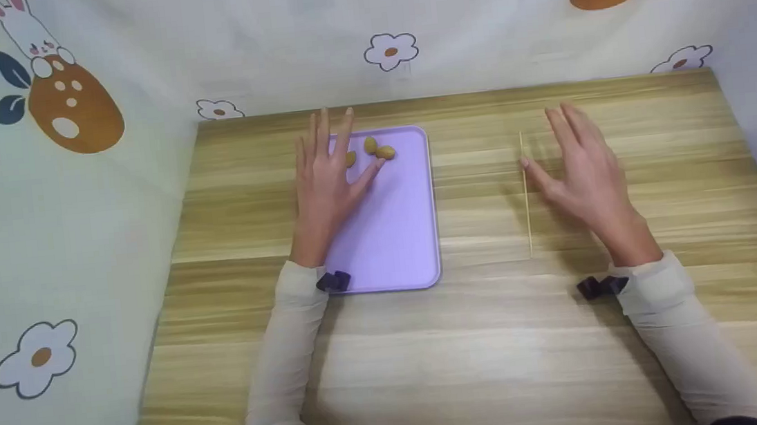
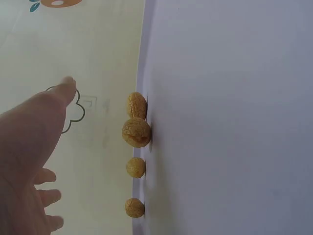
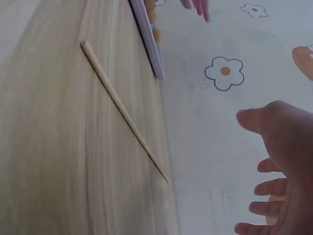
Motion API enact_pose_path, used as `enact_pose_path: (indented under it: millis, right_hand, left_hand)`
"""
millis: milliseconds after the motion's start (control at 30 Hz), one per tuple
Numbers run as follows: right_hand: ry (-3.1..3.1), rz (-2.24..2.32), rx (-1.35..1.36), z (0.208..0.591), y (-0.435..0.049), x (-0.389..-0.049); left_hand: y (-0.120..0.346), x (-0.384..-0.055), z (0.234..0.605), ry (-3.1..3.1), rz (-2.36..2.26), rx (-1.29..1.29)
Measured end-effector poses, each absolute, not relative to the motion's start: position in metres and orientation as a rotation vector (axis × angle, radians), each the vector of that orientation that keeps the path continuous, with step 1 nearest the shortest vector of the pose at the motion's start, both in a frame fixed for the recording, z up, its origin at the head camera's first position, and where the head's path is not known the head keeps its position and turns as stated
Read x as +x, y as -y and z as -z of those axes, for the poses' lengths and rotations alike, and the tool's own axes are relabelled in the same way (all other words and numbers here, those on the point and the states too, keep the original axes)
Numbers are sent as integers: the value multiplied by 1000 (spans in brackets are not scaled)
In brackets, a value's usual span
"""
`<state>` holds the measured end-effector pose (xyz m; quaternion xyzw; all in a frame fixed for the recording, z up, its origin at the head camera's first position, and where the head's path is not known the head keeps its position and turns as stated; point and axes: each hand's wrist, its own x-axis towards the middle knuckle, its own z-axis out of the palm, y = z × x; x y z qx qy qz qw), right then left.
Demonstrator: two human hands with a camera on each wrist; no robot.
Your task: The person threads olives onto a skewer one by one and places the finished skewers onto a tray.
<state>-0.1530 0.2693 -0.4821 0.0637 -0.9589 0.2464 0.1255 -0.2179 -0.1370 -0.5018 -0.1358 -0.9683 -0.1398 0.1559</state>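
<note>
purple tray: the purple tray [image 1: 388, 239] lies flat on the table [image 1: 494, 326]; from where i stand, everything else places itself by it.
brown balls: four wrinkled brown balls [image 2: 136, 132] sit inside the tray along its far rim, two looking in contact; being round, they would probably roll if nudged, so a gentle touch from above suits them.
left hand: the left hand [image 1: 326, 176] is over the tray's far left part, fingers spread and released, grasping nothing.
thin stick: the thin stick [image 1: 528, 212] lies right of the tray, apart from it, roughly parallel to its long side, narrow tip farthest.
right hand: the right hand [image 1: 587, 175] hovers right of the tray, beyond the stick, fingers extended and free.
good handling: i'd pinch the stick near its thicker end and keep fingertips off the tip.
</note>
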Motion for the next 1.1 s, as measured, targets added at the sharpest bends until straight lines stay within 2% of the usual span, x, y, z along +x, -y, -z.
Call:
enact_pose_path:
  millis: [300,567,833,1100]
  right_hand:
    - [2922,-884,127,493,-257,-139]
    - [3018,-854,116,507,-255,-133]
    - [3090,-849,91,505,-254,-130]
    - [3133,-899,88,501,-257,-129]
  left_hand:
    - [142,-213,500,2736,633,-407]
    - [136,-206,500,2791,797,-423]
    - [140,-203,504,2924,852,-356]
    - [138,-208,504,2923,901,-439]
